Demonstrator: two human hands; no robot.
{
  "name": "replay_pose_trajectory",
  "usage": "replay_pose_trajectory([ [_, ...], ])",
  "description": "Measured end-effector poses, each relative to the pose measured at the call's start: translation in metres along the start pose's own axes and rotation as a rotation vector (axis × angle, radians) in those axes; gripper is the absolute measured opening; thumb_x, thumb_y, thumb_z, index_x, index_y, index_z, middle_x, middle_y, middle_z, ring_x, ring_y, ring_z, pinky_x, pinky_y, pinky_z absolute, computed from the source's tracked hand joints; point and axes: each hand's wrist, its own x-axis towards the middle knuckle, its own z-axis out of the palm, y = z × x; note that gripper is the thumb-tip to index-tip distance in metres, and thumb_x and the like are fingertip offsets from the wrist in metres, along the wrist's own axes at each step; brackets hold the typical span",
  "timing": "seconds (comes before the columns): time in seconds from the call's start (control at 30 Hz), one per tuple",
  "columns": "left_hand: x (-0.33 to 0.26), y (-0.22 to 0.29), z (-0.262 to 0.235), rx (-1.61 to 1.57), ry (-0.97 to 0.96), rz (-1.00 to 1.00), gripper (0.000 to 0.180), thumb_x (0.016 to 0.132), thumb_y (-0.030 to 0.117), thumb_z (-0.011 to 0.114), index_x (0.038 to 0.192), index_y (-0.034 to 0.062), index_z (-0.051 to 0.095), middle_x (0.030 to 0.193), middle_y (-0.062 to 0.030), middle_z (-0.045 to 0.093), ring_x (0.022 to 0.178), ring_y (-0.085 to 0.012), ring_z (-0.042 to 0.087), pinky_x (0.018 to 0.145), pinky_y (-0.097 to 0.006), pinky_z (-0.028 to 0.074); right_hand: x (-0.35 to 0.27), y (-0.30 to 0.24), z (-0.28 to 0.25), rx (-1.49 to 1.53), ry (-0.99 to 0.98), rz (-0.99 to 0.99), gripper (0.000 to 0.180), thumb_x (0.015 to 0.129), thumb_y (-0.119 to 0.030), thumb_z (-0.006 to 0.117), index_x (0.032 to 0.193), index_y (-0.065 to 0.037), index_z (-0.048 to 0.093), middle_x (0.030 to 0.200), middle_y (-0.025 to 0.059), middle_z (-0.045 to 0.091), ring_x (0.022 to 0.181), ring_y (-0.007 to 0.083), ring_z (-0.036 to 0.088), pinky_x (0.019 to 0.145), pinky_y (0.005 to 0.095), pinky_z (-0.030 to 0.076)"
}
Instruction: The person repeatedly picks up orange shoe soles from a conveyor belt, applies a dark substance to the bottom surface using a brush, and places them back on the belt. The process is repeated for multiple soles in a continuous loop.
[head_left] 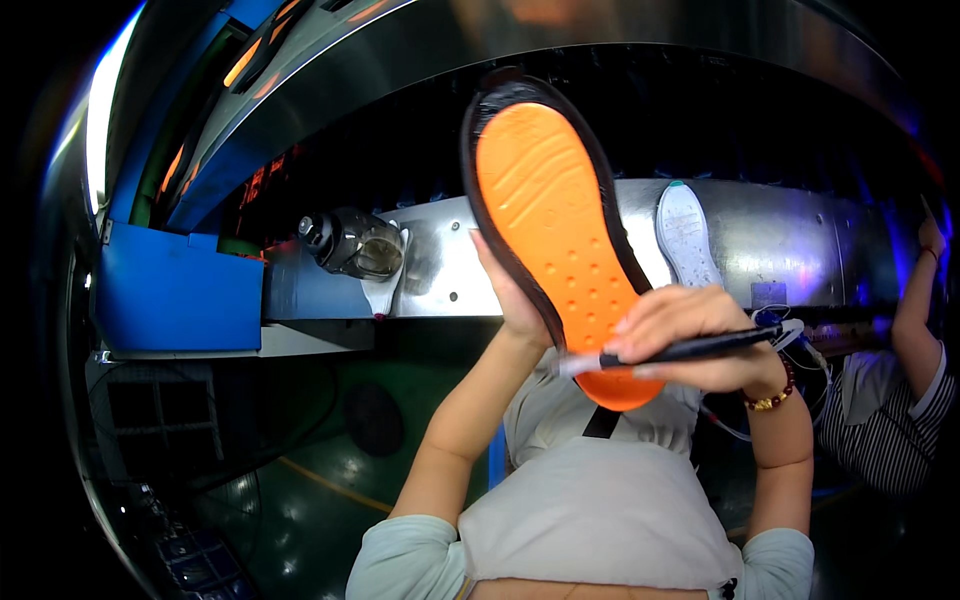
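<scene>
A shoe [550,200] is held up in front of me, tilted, with its orange underside facing me and a black edge all round. My left hand [515,300] is closed on its left side; most of those fingers are hidden behind it. My right hand [705,325] grips a brush [690,347] with a black handle and pale bristles. The brush lies across the lower end of the shoe, its bristles at the left edge of the orange part. Whether the bristles touch the shoe I cannot tell.
A metal ledge [435,245] runs behind the shoe. On its left, a see-through bottle with a dark cap [375,250] stands by a white cloth [385,292]. A pale sole-shaped piece [685,228] lies further right. Another person's arm [912,300] reaches in at the far right.
</scene>
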Motion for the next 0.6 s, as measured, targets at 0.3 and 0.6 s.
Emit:
replay_pose_trajectory([
  [0.3, 0.017, 0.023, -0.005, 0.043, 0.055, 0.321, 0.085, 0.074, 0.074, 0.017, 0.131, 0.0112, 0.029, 0.126, -0.0158, 0.04, 0.109, -0.0339, 0.044, 0.091, -0.046, 0.038, -0.016, -0.007, -0.003, -0.107, -0.049, 0.03, 0.023, 0.063, -0.002, 0.071, 0.086, -0.007, 0.066, 0.083, 0.0042, 0.065, 0.083, 0.0144, 0.057, 0.077, 0.0277, 0.044],
  [0.6, 0.018, 0.035, 0.009, 0.095, 0.031, 0.314, 0.089, 0.073, 0.076, 0.017, 0.13, 0.0095, 0.03, 0.122, -0.0208, 0.042, 0.105, -0.0348, 0.048, 0.091, -0.047, 0.037, -0.034, 0.009, -0.017, 0.0, -0.005, 0.044, 0.024, 0.061, -0.004, 0.072, 0.084, -0.006, 0.068, 0.087, 0.0042, 0.066, 0.095, 0.0184, 0.051, 0.087, 0.0323, 0.037],
])
